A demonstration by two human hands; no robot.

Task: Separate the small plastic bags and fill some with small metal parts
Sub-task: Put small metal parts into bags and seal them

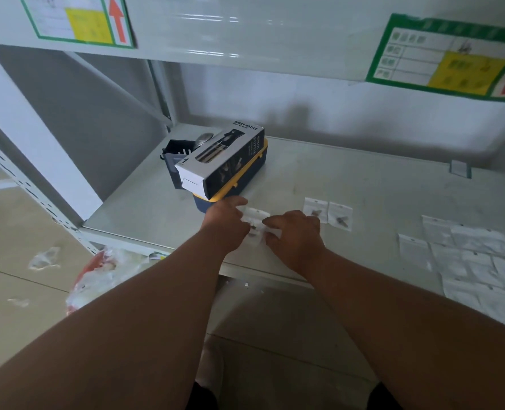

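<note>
Between my two hands is a small clear plastic bag (256, 218) with dark metal parts inside, held just above the grey shelf (363, 184). My left hand (226, 218) pinches its left side and my right hand (294, 230) pinches its right side. Two filled small bags (328, 213) lie flat side by side just right of my right hand. Several empty small bags (467, 255) are spread over the right part of the shelf.
A black-and-white spray bottle box (220, 159) lies on a blue and yellow case (239, 184) behind my left hand, with a dark open container (177, 152) beside it. Crumpled plastic and a red item (97, 270) lie on the floor at the left. A shelf beam with green-bordered labels (446, 57) hangs overhead.
</note>
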